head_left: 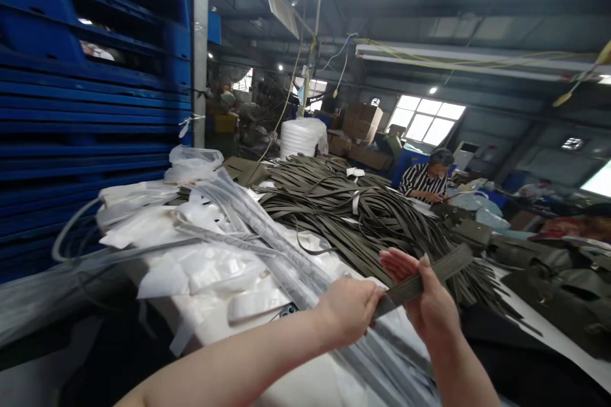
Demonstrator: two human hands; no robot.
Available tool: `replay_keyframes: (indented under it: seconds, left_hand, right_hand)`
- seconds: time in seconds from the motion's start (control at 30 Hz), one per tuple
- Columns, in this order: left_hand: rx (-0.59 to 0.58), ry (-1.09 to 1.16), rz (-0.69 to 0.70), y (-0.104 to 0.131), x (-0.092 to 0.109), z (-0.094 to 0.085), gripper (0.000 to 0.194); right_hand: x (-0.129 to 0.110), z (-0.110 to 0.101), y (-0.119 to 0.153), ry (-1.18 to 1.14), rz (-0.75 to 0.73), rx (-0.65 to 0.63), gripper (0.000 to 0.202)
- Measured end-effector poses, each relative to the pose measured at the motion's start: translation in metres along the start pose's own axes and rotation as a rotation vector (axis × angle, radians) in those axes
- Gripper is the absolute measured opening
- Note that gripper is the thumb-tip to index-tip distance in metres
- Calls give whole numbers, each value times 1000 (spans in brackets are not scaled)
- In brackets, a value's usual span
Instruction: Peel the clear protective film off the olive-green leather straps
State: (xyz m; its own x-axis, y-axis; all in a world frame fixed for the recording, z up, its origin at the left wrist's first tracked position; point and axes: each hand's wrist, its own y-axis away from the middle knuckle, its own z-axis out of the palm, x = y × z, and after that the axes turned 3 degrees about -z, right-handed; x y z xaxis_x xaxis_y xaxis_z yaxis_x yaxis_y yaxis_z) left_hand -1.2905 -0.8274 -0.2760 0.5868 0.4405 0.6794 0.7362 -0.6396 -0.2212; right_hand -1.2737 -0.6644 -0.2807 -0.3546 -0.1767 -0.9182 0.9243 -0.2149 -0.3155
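Observation:
My left hand is closed around the near end of a short stack of flat olive-grey straps. My right hand holds the same straps further along, thumb on one side and fingers stretched out on the other. The straps' free end sticks out to the right past my right thumb. Just beyond both hands lies a large heap of loose olive straps, with white bands around parts of it. How many straps are in my hands I cannot tell.
White plastic bags and long clear-wrapped strips cover the table's left side. Blue pallets are stacked at left beside a metal post. Olive bags lie at right. A person in a striped shirt sits beyond the heap.

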Motion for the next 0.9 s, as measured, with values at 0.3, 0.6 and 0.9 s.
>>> replay_keyframes:
  seconds: [0.3,0.6,0.9]
  left_hand:
    - [29,-98,93,-19,31,0,58]
    - [140,-326,97,-18,23,22,41]
    - [121,-345,79,-16,24,24,41]
  right_hand:
    - [-30,-16,6,-15,-43,70,52]
    - [-63,-54,-3,216,-264,304,87]
    - [-59,-59,9,211,-273,237,76]
